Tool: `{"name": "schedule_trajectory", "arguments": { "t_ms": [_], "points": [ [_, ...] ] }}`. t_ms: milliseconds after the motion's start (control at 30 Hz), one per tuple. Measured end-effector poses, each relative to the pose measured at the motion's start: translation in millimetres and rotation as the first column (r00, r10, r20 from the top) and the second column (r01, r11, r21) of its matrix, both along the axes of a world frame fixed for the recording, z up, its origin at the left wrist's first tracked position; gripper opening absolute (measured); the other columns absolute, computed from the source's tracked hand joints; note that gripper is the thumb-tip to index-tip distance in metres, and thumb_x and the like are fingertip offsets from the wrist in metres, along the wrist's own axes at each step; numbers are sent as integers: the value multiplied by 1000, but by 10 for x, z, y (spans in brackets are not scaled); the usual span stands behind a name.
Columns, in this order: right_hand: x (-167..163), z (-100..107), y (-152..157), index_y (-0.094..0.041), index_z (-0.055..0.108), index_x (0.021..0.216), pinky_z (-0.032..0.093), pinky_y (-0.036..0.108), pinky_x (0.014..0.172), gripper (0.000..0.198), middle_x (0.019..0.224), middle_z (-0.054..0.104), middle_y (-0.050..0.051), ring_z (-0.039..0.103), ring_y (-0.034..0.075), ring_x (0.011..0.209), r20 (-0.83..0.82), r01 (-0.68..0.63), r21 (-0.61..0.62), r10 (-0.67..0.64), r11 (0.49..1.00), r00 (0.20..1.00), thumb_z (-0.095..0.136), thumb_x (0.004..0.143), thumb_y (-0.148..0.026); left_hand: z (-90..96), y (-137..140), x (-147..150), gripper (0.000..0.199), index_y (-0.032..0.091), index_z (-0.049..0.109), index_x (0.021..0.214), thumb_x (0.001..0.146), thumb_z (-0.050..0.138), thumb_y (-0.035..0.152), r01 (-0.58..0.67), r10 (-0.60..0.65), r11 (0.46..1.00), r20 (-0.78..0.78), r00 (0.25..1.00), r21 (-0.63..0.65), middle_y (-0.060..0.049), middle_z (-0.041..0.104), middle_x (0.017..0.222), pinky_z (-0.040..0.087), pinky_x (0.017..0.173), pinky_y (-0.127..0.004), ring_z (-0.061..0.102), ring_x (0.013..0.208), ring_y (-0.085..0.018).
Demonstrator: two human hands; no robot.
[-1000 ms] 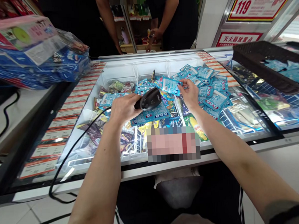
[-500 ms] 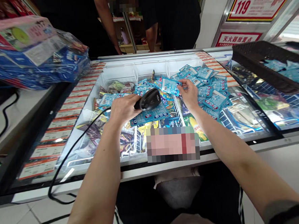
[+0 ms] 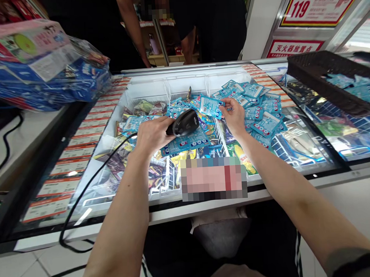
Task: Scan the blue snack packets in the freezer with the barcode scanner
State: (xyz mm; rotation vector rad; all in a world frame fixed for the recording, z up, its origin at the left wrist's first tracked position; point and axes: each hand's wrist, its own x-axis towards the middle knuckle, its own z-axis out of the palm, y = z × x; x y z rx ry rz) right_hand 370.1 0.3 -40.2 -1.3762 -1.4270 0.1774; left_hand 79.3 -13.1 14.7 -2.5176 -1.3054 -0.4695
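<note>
My left hand [image 3: 155, 136] is wrapped round the handle of a black corded barcode scanner [image 3: 185, 124], whose head faces to the right. In my right hand [image 3: 233, 113], thumb and fingers pinch the right edge of a blue packet [image 3: 210, 106] with a white barcode patch showing. The packet lies just beyond the scanner head, apart from it. More blue packets [image 3: 188, 141] lie under the scanner. To the right of my right hand spreads a loose pile of the same blue packets [image 3: 267, 124]. The packets rest on a freezer's glass top.
Under the glass of the chest freezer [image 3: 164, 217] are wire baskets with colourful wrapped goods. Plastic-wrapped boxes [image 3: 52, 75] stand at the left. A dark basket [image 3: 319, 74] with blue packets sits at the right. The scanner's cable [image 3: 91, 194] trails left. Two people [image 3: 212, 28] stand behind.
</note>
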Motion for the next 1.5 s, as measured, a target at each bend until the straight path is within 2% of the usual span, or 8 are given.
{"name": "schedule_trajectory", "arguments": {
  "t_ms": [400,600,767,833,1000,1167,1300,1500],
  "points": [
    [-8,6,-16,-23,54,113,53,37,74,43,97,62,6,59,19,84,2,-13,57,13,998,1000,40,90,-56,13,-21,13,29,22,65,100,78,52,36,-15,16,1000,24,1000,-10,-6,69,92,40,62,-30,64,82,-23],
    [104,73,-61,-23,52,114,47,40,85,31,102,58,7,56,19,91,176,147,93,-161,985,971,32,95,-38,29,-21,-11,32,24,64,106,79,51,36,-18,18,1000,77,997,-7,-5,69,99,42,66,-32,64,89,-25],
    [136,126,-118,-21,56,113,38,45,96,31,117,52,12,47,25,112,357,336,51,-331,941,874,35,94,-34,57,-38,-21,32,24,63,105,79,49,35,-43,43,999,83,996,-2,-6,68,99,43,68,-32,63,91,-25],
    [90,156,-165,-21,56,116,34,49,98,34,125,48,12,42,28,118,431,345,18,-319,938,844,38,93,-39,68,-47,-20,32,24,63,106,79,49,34,-51,50,999,87,995,-1,-6,68,102,44,69,-33,63,93,-26],
    [-3,167,-231,-22,62,112,26,56,101,40,122,55,12,41,33,119,549,176,-101,-93,979,831,40,91,-49,80,-55,-25,32,24,63,107,80,49,36,-47,47,999,89,995,-2,-6,68,101,44,70,-32,63,91,-25],
    [17,109,-204,-23,63,112,16,59,107,34,125,56,10,42,30,121,584,261,-57,-180,964,792,40,93,-40,72,-49,-29,33,24,62,108,80,49,36,-52,53,999,85,995,-9,-6,68,101,44,69,-32,63,93,-26],
    [34,73,-181,-24,60,117,8,63,108,34,135,50,10,32,29,132,583,299,-65,-208,952,785,38,94,-34,71,-51,-22,33,24,62,109,80,50,35,-84,84,996,77,993,-2,-6,68,101,43,68,-31,63,94,-26],
    [39,87,-188,-23,59,120,6,65,107,36,142,43,12,23,31,138,567,320,-69,-227,945,792,35,95,-33,88,-49,-40,33,25,62,109,80,53,36,-154,152,988,76,985,22,-5,68,97,41,66,-30,63,92,-25]
  ]
}}
